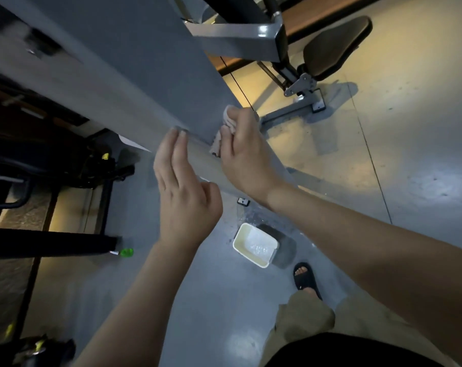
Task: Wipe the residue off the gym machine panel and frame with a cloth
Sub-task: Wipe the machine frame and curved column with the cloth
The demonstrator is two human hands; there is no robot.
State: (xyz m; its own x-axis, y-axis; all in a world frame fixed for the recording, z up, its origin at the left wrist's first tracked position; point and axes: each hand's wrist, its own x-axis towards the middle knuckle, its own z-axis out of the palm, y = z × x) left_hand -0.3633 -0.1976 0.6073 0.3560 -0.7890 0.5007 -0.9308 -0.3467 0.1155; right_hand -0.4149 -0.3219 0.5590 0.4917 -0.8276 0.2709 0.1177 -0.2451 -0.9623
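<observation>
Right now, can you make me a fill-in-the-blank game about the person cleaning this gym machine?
The right hand presses a ____ against the grey panel.
The left hand holds ____.
The tub stands on the ____.
Missing words: cloth; nothing; floor.

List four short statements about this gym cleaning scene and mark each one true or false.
1. The right hand presses a cloth against the grey panel. True.
2. The left hand grips a spray bottle. False: it holds nothing, and its straight fingers touch the panel's edge.
3. A cream tub sits on the floor below the hands. True.
4. The visible foot is bare. False: it wears a black sandal.
</observation>
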